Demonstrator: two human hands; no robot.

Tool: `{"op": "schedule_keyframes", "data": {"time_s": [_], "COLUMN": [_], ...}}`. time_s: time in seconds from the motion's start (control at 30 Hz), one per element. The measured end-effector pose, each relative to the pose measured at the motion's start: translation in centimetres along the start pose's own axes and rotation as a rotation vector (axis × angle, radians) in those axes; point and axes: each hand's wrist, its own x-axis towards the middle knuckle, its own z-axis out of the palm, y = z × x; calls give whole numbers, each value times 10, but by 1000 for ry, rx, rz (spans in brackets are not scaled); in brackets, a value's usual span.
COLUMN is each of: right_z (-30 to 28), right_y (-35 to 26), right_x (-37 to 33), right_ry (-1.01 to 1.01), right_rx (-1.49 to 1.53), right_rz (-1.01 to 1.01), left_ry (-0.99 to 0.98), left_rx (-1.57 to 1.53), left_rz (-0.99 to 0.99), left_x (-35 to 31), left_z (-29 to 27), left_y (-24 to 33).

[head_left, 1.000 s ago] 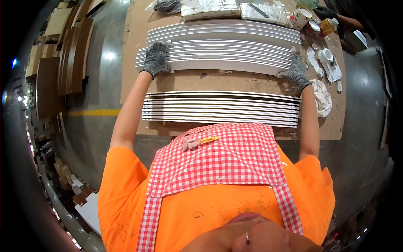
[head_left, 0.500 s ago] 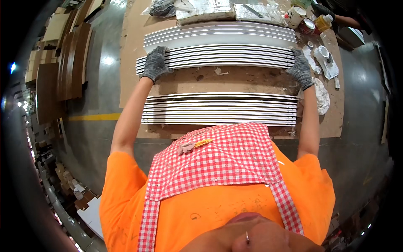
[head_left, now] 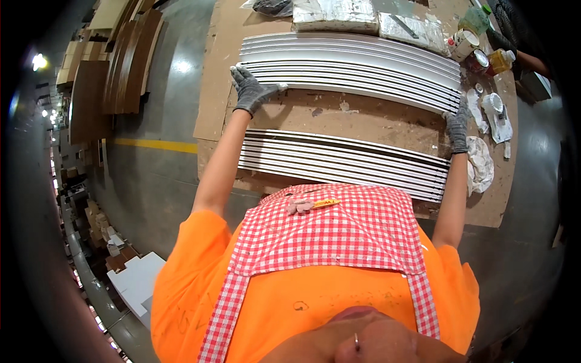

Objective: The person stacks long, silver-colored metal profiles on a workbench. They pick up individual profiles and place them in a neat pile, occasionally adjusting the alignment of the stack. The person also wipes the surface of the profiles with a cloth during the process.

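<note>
On the work table, a far bundle of long white strips [head_left: 351, 63] with dark gaps lies side by side. My left hand [head_left: 253, 91], in a grey glove with whitish fingertips, is at the bundle's left end, fingers spread and thumb stretched along the near edge. At the right end, my right hand [head_left: 458, 124], gloved alike, rests against the strip ends with thumb and fingers apart; its fingertips are partly hard to make out. A second row of white strips [head_left: 345, 160] lies nearer my body, with a wider dark gap toward its far side.
Cardboard [head_left: 212, 103] covers the table. Wrapped white blocks [head_left: 336, 15] stand at the back. At the right are a green-capped bottle [head_left: 475, 21], a can [head_left: 463, 45], a yellow bottle [head_left: 501, 62], a white cup [head_left: 492, 104] and a crumpled cloth [head_left: 480, 166]. Another person's dark-gloved hand [head_left: 501, 41] shows beyond.
The strips between my hands have moved back against the farther ones, narrowing the gap. My left hand has loosened from the strips and spread its fingers. The whole view has turned and shifted.
</note>
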Motion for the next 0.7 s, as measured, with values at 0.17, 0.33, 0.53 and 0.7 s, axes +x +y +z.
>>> {"op": "schedule_keyframes", "data": {"time_s": [0.17, 0.33, 0.53, 0.7], "right_z": [3, -4, -9, 1], "right_y": [-9, -22, -35, 67], "right_x": [16, 41, 55, 81], "right_ry": [-106, -216, -350, 52], "right_rx": [-182, -229, -96, 571], "right_rz": [-8, 104, 125, 354], "left_ry": [142, 60, 64, 96], "left_rx": [261, 187, 168, -116], "left_rz": [312, 162, 132, 56], "left_x": [5, 21, 25, 61], "left_z": [13, 7, 15, 0], "left_y": [-21, -1, -6, -18]}}
